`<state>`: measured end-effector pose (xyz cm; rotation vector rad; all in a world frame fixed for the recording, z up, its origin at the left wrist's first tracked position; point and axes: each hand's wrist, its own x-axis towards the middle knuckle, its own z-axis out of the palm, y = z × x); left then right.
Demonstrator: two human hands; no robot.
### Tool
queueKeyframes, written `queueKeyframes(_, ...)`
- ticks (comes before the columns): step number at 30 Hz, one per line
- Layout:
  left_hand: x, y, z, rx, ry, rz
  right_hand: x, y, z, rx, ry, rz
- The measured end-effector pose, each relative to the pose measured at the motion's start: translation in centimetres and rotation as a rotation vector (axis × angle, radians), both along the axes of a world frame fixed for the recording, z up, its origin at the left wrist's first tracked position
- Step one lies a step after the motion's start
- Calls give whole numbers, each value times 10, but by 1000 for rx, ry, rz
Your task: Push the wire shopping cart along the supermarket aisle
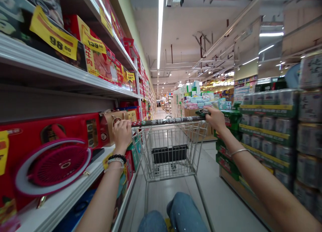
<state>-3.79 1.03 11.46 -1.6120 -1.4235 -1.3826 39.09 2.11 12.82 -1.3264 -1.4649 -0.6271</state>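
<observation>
Ahead of me stands a metal shopping cart (173, 161), its wire basket holding no goods that I can make out. A dark handlebar (166, 121) with printed characters runs across its near side. My left hand (122, 134) is wrapped round the left end of that bar, with dark and pale bracelets at the wrist. At the right end my right hand (215, 119) is closed on the bar, a thin bangle on its forearm. Something small and dark green (202, 112) lies on the bar by the right fingers; I cannot tell what it is.
Close on the left are store shelves (100, 82) with boxed goods, yellow price tags and a magenta round fan (62, 165). Stacked cases of cans (266, 124) line the right. The aisle floor (161, 114) runs on ahead, past piled packs (198, 99).
</observation>
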Motion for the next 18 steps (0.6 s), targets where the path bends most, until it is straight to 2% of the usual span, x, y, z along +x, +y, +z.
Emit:
queueKeyframes(1,1,1,0,2,-16,-5,5,0,0,0,34,-37)
queueKeyframes(3,4,2,0,13,-51,-15,-2,0,-1,20,93,-93)
queueKeyframes(6,5,4,-1,35,-71,-40,-52,-2,0,62,177,-106)
queueKeyframes(10,5,4,-2,21,-48,-83,-160,-14,2,75,165,149)
queueKeyframes(14,3,0,-6,66,-63,-143,-259,-29,2,65,36,428)
queueKeyframes(16,-1,-3,-8,88,-84,-199,-286,-31,0,90,-41,537)
queueKeyframes(18,-7,-5,-10,100,-119,-255,-293,-28,-3,120,-133,634)
